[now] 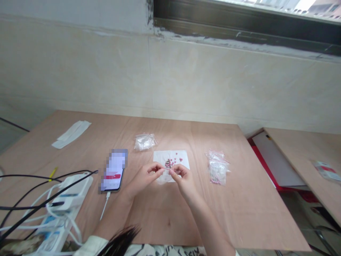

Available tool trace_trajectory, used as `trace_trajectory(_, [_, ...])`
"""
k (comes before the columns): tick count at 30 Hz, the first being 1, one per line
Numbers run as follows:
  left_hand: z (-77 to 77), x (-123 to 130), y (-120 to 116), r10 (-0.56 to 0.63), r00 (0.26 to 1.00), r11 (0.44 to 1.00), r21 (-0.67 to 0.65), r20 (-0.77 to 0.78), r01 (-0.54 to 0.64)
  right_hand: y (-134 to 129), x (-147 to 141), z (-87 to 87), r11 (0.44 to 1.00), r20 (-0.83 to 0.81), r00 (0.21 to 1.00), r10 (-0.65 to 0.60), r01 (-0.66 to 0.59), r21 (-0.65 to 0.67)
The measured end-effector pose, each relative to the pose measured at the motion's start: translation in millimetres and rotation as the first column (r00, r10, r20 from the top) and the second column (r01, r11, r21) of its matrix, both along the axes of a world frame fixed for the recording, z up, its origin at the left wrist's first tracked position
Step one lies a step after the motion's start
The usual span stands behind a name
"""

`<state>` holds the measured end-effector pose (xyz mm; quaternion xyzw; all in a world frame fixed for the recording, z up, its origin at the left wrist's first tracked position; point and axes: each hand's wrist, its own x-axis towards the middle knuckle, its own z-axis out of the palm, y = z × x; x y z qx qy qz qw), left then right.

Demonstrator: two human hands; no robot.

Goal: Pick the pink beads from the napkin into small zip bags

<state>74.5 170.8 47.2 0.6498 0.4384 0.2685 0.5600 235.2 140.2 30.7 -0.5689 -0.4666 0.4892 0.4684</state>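
Over a white paper sheet (pixel 185 159) my left hand (pixel 149 175) and my right hand (pixel 183 176) face each other, fingertips pinched and close together. A thin, thread-like strand (pixel 167 169) seems to run between the two pinches; its exact kind is too small to make out. Just beyond the fingertips, several small pink and dark red beads (pixel 172 161) lie loose on the sheet. Part of the sheet is hidden under my hands.
Clear plastic bags (pixel 145 142) lie behind the sheet, and more bags (pixel 218 167) lie to its right. A phone (pixel 114 170) with a white cable is left of my hands. A power strip (pixel 71 192) with tangled cords fills the left front; white strips (pixel 71 134) lie far left.
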Motion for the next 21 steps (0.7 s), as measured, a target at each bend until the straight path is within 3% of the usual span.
trace_trajectory(3, [-2.7,-0.3,-2.4,-0.034,0.999,0.999,-0.001,0.015,0.034,2.7,-4.3,-1.3,0.998,0.045,0.997,-0.069,0.069,0.008])
trace_trajectory(6, [-6.5,-6.0,4.8,0.000,1.000,0.999,0.034,-0.025,0.001,5.8,-9.1,-2.5,0.998,0.074,0.995,-0.059,0.061,-0.013])
trace_trajectory(10, [-7.5,-23.3,46.7,0.080,0.983,0.987,0.151,-0.163,-0.056,9.9,-8.6,-7.0,0.990,-0.050,0.993,-0.105,0.099,-0.100])
trace_trajectory(12, [-8.1,-31.3,78.7,0.155,0.935,0.956,0.288,-0.320,-0.060,10.8,-3.6,-9.9,0.982,-0.075,0.984,-0.164,0.156,-0.103])
trace_trajectory(14, [-11.4,-35.4,110.2,0.245,0.809,0.917,0.399,-0.534,-0.015,10.5,3.2,-12.5,0.977,-0.073,0.977,-0.200,0.192,-0.096])
trace_trajectory(16, [-17.6,-35.3,134.5,0.285,0.757,0.912,0.410,-0.587,-0.025,9.4,9.9,-14.8,0.973,-0.068,0.975,-0.214,0.206,-0.102])
trace_trajectory(21, [-36.4,-27.4,152.6,0.352,0.670,0.905,0.419,-0.654,-0.067,6.4,21.3,-17.6,0.958,-0.069,0.968,-0.240,0.225,-0.178])
